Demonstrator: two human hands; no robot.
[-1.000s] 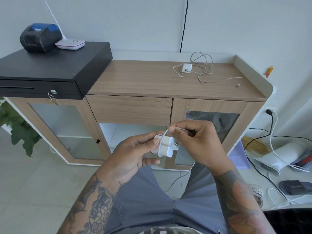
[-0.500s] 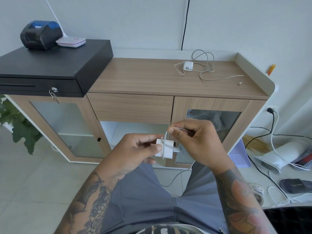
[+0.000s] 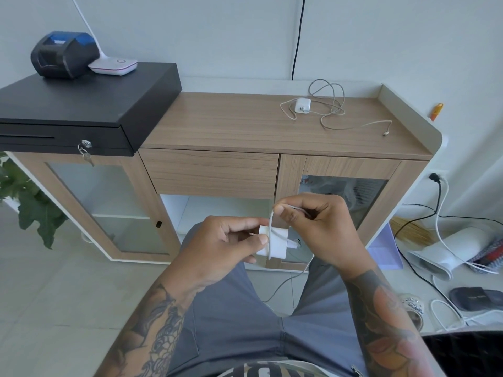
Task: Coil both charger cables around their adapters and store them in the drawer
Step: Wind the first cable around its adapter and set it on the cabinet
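My left hand (image 3: 217, 246) grips a white charger adapter (image 3: 276, 244) in front of my lap. Its white cable (image 3: 288, 280) loops over the adapter and hangs down between my knees. My right hand (image 3: 318, 227) pinches that cable just above the adapter, between thumb and forefinger. A second white adapter (image 3: 302, 105) lies on the wooden cabinet top (image 3: 231, 123) at the back right, with its cable (image 3: 330, 110) spread loose around it. The cabinet's wooden drawer (image 3: 211, 172) is shut.
A black cash drawer (image 3: 81, 104) sits on the cabinet's left end, carrying a dark printer (image 3: 64, 54) and a white lamp base (image 3: 113, 66). A plant (image 3: 30, 202) stands at the left. Cables, a white fan-like device (image 3: 446, 251) and a slipper (image 3: 473, 297) lie on the floor at the right.
The adapter has turned in my left hand, and my right hand has carried the cable a little further round it. The view has shifted slightly.
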